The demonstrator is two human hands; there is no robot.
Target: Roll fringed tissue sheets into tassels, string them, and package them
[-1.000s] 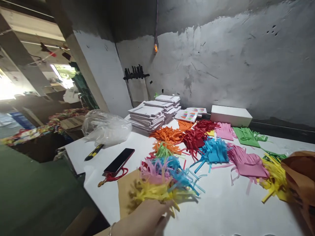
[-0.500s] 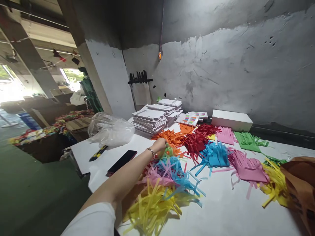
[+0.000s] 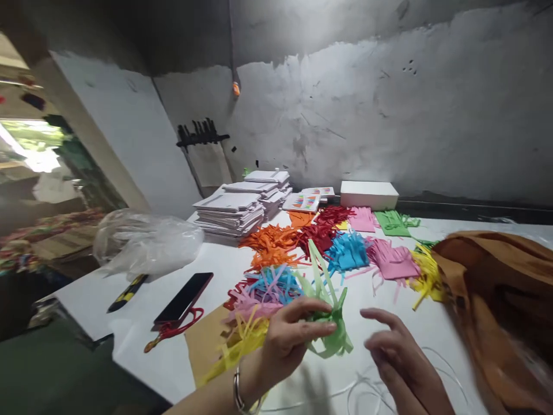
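Observation:
My left hand (image 3: 294, 334), with a bracelet at its wrist, pinches a light green tissue paper tassel (image 3: 339, 331) above the table. The tassel's strips stick up and hang loose. To its right is my right hand (image 3: 400, 357), apart from the tassel, its fingers spread and partly curled with nothing visible in them. Thin white cord (image 3: 367, 392) lies looped on the table below the hands. Beside my left hand lie yellow fringed paper (image 3: 235, 349), pink fringe (image 3: 254, 308) and blue fringe (image 3: 280, 282), on a brown sheet (image 3: 205, 337).
Behind are orange fringe (image 3: 276, 242), blue fringe (image 3: 349, 251) and pink fringe (image 3: 393, 257). Stacked white packets (image 3: 228, 213) and a white box (image 3: 369, 195) stand near the wall. A phone (image 3: 185, 297), a cutter (image 3: 127, 293) and a plastic bag (image 3: 149, 239) lie left; brown fabric (image 3: 462, 271) is right.
My left hand has drawn back from the pile toward me, bringing the green tassel out. My right hand has come into view. The view has turned to the right.

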